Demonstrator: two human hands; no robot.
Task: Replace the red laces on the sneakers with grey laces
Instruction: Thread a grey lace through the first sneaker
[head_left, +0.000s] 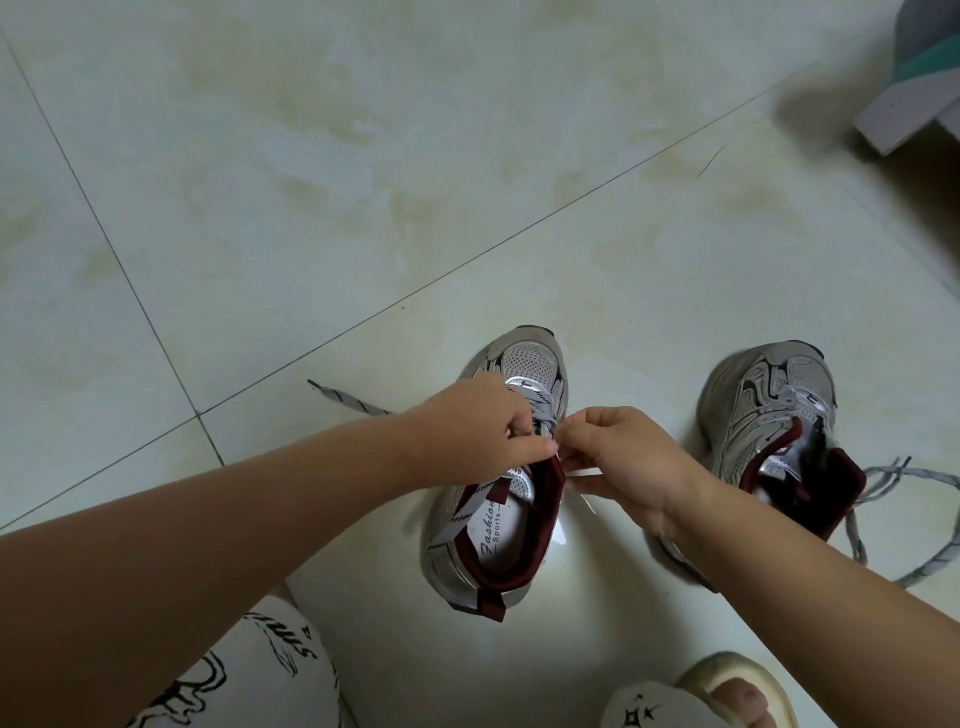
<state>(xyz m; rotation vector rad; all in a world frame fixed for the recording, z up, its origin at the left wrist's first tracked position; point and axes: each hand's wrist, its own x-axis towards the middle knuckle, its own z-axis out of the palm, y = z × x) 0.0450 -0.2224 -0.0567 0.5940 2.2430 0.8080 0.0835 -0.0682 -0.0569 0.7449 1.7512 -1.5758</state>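
Observation:
Two silver-grey sneakers with dark red lining stand on the floor tiles. Over the near sneaker (498, 499) my left hand (478, 431) pinches the grey lace (460, 512) at the eyelets. One end of that lace lies across the shoe opening and another end (343, 397) trails onto the floor at the left. My right hand (618, 462) is at the right side of the same shoe, fingers curled and pinching the lace near the eyelets. The second sneaker (769, 426) stands to the right, with a loose grey lace (914, 519) spilling onto the floor beside it.
Pale glossy floor tiles (363, 182) spread far ahead. A white furniture corner (904, 109) juts in at the top right. My knee in printed white fabric (260, 670) and a foot in a slipper (727, 696) sit at the bottom edge.

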